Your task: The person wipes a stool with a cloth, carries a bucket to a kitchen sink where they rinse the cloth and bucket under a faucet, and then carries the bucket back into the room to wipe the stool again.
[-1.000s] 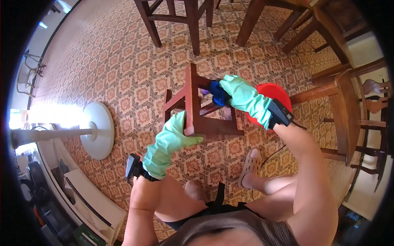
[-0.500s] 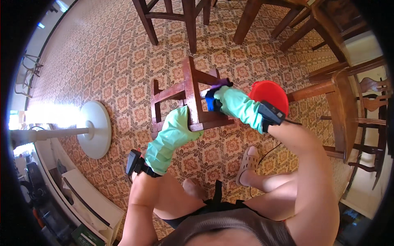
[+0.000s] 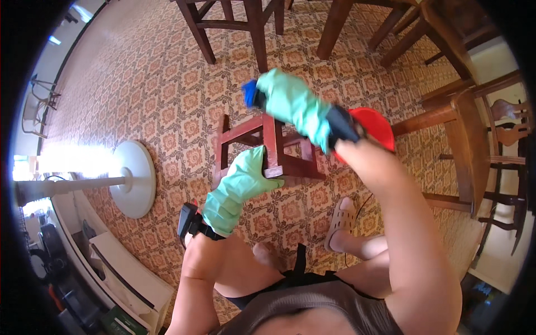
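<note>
A small reddish-brown wooden stool (image 3: 272, 139) is tipped over on the patterned tile floor, its legs and crossbars turned up. My left hand (image 3: 248, 167), in a mint-green glove, grips the stool's near part beside one leg. Above the far end of that leg is my right hand (image 3: 279, 97), gloved alike and slightly blurred. Its fingers are closed on a blue and dark cloth (image 3: 249, 94) that sticks out on the left. The glove covers part of the leg, so whether the cloth touches the wood cannot be made out. Dark straps with devices circle both wrists.
A red bucket (image 3: 373, 128) stands right of the stool, partly behind my right wrist. Wooden chairs (image 3: 469, 151) line the right; more chair legs (image 3: 257, 39) rise beyond the stool. At left are a round white pedestal base (image 3: 134, 178) and a white cabinet (image 3: 123, 268).
My right hand has moved up and left with the cloth, from between the stool's legs to above a leg's end. The stool has tilted; my left hand keeps its grip.
</note>
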Available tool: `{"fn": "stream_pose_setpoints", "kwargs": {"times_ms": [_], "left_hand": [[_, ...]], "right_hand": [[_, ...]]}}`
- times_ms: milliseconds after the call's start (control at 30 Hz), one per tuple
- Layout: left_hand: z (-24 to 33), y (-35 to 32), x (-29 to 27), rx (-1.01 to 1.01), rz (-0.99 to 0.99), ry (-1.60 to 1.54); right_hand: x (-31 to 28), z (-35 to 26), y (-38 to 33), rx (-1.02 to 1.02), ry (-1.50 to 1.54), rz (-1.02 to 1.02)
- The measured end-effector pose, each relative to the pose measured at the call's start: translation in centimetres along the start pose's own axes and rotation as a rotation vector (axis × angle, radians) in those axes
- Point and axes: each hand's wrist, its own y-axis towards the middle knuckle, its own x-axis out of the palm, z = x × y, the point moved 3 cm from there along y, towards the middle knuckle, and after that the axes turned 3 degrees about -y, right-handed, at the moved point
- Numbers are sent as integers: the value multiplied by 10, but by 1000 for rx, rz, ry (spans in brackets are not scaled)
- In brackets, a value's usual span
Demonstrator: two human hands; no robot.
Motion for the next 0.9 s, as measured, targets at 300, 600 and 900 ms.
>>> {"fn": "stream_pose_setpoints", "kwargs": {"times_ms": [300, 600, 900], "left_hand": [[-56, -42, -30, 17, 265, -1552], [-34, -22, -43, 54, 387, -1747], [-68, 11, -32, 440, 913, -546]], "right_hand": [[-65, 42, -43, 607, 971, 31], [-29, 11, -83, 217, 1092, -144], [-51, -110, -43, -10, -34, 290]]}}
